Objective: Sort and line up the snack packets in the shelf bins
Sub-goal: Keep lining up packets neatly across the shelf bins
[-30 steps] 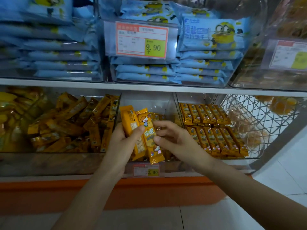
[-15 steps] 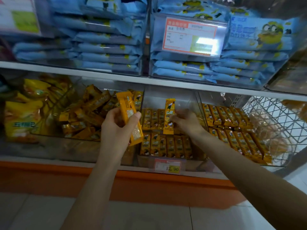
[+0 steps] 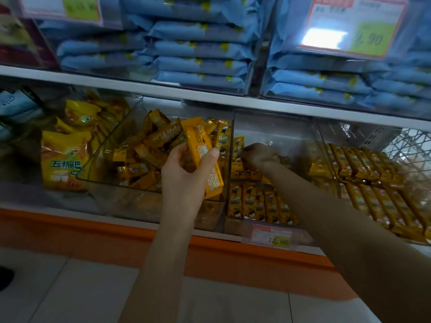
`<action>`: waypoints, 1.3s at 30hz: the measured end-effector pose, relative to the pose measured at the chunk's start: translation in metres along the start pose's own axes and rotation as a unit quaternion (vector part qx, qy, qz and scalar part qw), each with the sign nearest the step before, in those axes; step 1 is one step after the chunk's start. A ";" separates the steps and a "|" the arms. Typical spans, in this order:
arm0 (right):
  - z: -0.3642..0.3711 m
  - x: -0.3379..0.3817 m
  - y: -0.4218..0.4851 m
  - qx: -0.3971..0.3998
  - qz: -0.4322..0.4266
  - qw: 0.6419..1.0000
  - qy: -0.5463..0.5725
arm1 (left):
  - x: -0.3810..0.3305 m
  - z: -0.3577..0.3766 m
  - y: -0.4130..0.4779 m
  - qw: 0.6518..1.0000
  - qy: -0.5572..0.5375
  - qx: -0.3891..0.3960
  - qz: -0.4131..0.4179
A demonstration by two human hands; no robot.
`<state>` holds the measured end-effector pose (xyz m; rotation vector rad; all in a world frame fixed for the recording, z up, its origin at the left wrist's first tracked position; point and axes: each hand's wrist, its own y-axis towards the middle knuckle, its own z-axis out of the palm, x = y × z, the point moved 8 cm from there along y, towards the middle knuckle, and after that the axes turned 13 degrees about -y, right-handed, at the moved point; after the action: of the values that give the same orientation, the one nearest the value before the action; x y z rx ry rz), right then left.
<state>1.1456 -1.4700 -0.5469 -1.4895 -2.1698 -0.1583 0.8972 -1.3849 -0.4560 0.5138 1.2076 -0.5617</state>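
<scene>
The right hand (image 3: 257,156) is down now! Half a second ago it held a packet upright over the middle bin (image 3: 277,127), and now it sits low at the back row, centre of the frame, with its fingers in among the packets. It's blurred, so I cannot tell whether it grips that packet or has let it go. A standing packet (image 3: 238,145) shows just left of its fingertips. That looks like one more packet going into line, with the front row (image 3: 254,206) already neat below it. The left hand (image 3: 184,176) holds its place left of centre, fingers and thumb wrapped round the next orange packet (image 3: 200,155), which is tilted in front of the jumbled left bin (image 3: 140,159). It's a slim, flat, bar-shaped wrapper in glossy orange-yellow, its back toward us showing a pale label panel and fine print, and it's probably light and crinkly to handle.
</scene>
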 end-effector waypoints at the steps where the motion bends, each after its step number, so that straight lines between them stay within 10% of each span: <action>1: 0.001 0.002 0.002 -0.003 -0.008 0.999 -0.032 | 0.000 -0.001 0.001 1.000 -0.001 0.000 0.001; 14: -0.008 0.009 -0.028 -0.067 -0.168 0.977 -0.112 | 0.003 -0.001 0.002 0.999 -0.033 0.004 -0.013; 19: -0.051 0.042 -0.103 -0.157 -0.253 0.952 0.064 | 0.003 0.013 -0.004 0.998 -0.040 0.047 -0.034; 32: -0.040 0.055 -0.205 0.107 -0.208 0.911 0.339 | 0.012 0.026 -0.014 0.989 -0.080 0.087 -0.087; 39: -0.049 0.047 -0.209 0.037 -0.197 0.920 0.336 | 0.017 0.040 -0.022 0.981 -0.110 0.106 -0.119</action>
<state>0.9610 -1.5306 -0.4450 -0.7669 -1.8313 -0.6195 0.9159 -1.4289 -0.4631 0.4746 1.0087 -0.9337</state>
